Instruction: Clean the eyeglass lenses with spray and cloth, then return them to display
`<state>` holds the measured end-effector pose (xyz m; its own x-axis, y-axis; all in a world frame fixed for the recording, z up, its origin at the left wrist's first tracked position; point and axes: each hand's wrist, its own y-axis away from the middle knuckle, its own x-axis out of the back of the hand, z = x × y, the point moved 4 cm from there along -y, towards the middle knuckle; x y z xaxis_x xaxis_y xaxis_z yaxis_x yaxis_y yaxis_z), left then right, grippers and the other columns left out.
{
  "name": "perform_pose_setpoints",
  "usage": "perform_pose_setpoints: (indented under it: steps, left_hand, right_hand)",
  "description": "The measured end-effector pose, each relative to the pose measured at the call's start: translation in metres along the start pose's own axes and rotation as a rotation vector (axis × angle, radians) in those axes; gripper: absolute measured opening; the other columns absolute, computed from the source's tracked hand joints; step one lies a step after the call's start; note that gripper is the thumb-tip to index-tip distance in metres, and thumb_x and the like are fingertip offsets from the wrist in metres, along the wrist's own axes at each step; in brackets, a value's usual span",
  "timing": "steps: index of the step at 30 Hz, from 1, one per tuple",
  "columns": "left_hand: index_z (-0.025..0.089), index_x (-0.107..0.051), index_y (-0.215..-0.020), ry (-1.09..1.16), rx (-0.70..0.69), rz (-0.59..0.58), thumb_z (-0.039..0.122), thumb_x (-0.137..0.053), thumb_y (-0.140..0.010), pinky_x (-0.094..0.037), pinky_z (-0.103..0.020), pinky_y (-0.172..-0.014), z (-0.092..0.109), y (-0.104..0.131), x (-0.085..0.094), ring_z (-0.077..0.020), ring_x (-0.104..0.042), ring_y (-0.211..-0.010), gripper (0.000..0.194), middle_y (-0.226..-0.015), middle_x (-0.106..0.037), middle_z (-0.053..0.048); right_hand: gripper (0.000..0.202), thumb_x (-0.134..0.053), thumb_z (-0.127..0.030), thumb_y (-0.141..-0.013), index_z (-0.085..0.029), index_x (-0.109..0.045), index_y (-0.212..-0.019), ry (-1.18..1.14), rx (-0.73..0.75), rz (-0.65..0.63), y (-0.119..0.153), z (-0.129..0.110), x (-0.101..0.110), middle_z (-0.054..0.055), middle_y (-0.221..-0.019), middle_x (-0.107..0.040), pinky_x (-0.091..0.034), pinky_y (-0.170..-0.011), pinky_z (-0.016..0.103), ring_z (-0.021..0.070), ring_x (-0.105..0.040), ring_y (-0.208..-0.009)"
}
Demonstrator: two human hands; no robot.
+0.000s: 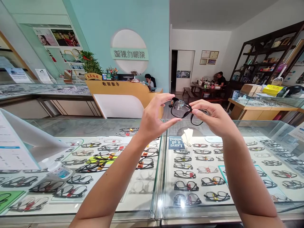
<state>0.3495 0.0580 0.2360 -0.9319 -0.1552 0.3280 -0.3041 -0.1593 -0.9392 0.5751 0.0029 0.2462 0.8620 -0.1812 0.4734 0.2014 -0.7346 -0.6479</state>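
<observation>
A pair of black-framed glasses (180, 108) is held up in front of me, above the glass display cases. My right hand (210, 115) pinches the frame near its middle, between thumb and fingers. Around the other end of the frame is my left hand (156, 115), its thumb and fingers spread wide apart. Its fingertips come close to the frame's upper left corner; whether they touch it I cannot tell. The lenses are clear, with small print on them.
Rows of glasses lie inside the display case (163, 177) below. A white bottle (58, 169) and a white folded sign (16, 142) stand at left. Beyond are a yellow-and-white counter (118, 103), a seated person (149, 81) behind it, and another person (221, 79) at a far table.
</observation>
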Motion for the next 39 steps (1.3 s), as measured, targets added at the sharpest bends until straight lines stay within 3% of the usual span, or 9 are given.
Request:
perform_pose_setpoints:
  steps: [11,15,24,26,29,31,34,36,39]
  left_hand:
    - [0.028,-0.055,-0.143,0.301,0.152,-0.028,0.056,-0.092,-0.081,-0.067,-0.041,-0.103,-0.015,0.003,-0.009,-0.0300,-0.069,-0.133,0.078,-0.145,-0.062,-0.015]
    - [0.028,-0.054,-0.139,0.376,0.157,-0.016,0.061,-0.092,-0.079,-0.069,-0.037,-0.096,-0.021,0.003,-0.013,-0.0292,-0.070,-0.130,0.078,-0.142,-0.062,-0.014]
    - [0.031,-0.048,-0.131,0.710,0.346,-0.155,0.049,-0.098,-0.076,-0.068,-0.036,-0.090,-0.030,0.008,-0.029,-0.0289,-0.077,-0.121,0.075,-0.144,-0.065,-0.013]
    - [0.030,-0.050,-0.134,0.697,0.402,-0.130,0.048,-0.099,-0.073,-0.066,-0.037,-0.092,-0.030,0.010,-0.031,-0.0283,-0.076,-0.122,0.080,-0.145,-0.064,-0.014]
    - [0.026,-0.059,-0.130,0.598,0.570,0.074,0.046,-0.100,-0.072,-0.062,-0.033,-0.091,-0.026,0.017,-0.027,-0.0220,-0.074,-0.111,0.074,-0.128,-0.068,-0.010]
    - [0.021,-0.069,-0.112,0.521,0.713,0.185,0.048,-0.095,-0.078,-0.056,-0.028,-0.080,-0.014,0.028,-0.023,-0.0153,-0.068,-0.091,0.050,-0.103,-0.069,-0.004]
    - [0.018,-0.078,-0.092,0.577,0.893,0.157,0.054,-0.088,-0.084,-0.044,-0.027,-0.066,0.012,0.051,-0.020,-0.0117,-0.051,-0.070,0.038,-0.080,-0.064,-0.002]
    - [0.018,-0.081,-0.093,0.689,1.000,0.189,0.058,-0.089,-0.082,-0.039,-0.027,-0.062,0.025,0.072,-0.015,-0.0109,-0.045,-0.066,0.042,-0.076,-0.062,-0.001]
    - [0.017,-0.081,-0.090,0.782,1.137,0.367,0.059,-0.094,-0.074,-0.037,-0.025,-0.061,0.034,0.109,0.000,-0.0089,-0.042,-0.065,0.047,-0.076,-0.061,0.000]
  right_hand:
    - [0.026,-0.069,-0.047,-0.103,-0.025,-0.084,-0.100,-0.044,0.007,0.008,-0.003,0.000,-0.004,0.008,-0.131,-0.077,-0.052,-0.109,0.047,0.0256,-0.070,-0.118]
    - [0.029,-0.074,-0.051,-0.100,-0.025,-0.085,-0.095,-0.145,-0.076,-0.002,-0.001,-0.002,-0.005,0.007,-0.133,-0.077,-0.054,-0.106,0.044,0.0259,-0.071,-0.119]
    - [0.034,-0.082,-0.056,-0.091,-0.022,-0.087,-0.094,-0.239,-0.236,0.017,0.006,-0.001,-0.002,0.005,-0.092,-0.081,-0.054,-0.075,0.034,0.0202,-0.068,-0.083]
    - [0.034,-0.082,-0.055,-0.091,-0.022,-0.086,-0.092,-0.235,-0.234,0.057,0.004,0.005,-0.002,0.005,-0.090,-0.081,-0.054,-0.075,0.034,0.0199,-0.069,-0.081]
    - [0.029,-0.081,-0.051,-0.091,-0.021,-0.085,-0.093,-0.194,-0.189,0.182,0.000,0.009,-0.007,0.006,-0.093,-0.083,-0.057,-0.080,0.037,0.0209,-0.071,-0.083]
    - [0.025,-0.078,-0.046,-0.093,-0.022,-0.084,-0.092,-0.100,-0.117,0.294,-0.001,0.005,-0.016,0.007,-0.101,-0.084,-0.059,-0.088,0.042,0.0235,-0.075,-0.091]
    - [0.020,-0.071,-0.039,-0.099,-0.024,-0.082,-0.091,0.107,0.039,0.375,0.004,-0.011,-0.046,0.009,-0.114,-0.082,-0.058,-0.101,0.047,0.0271,-0.076,-0.108]
    - [0.020,-0.065,-0.035,-0.103,-0.024,-0.081,-0.096,0.223,0.112,0.315,0.011,-0.023,-0.077,0.010,-0.120,-0.080,-0.060,-0.100,0.046,0.0284,-0.076,-0.113]
    - [0.024,-0.057,-0.029,-0.107,-0.022,-0.079,-0.107,0.354,0.153,0.167,0.027,-0.035,-0.125,0.014,-0.129,-0.077,-0.061,-0.099,0.047,0.0307,-0.075,-0.117]
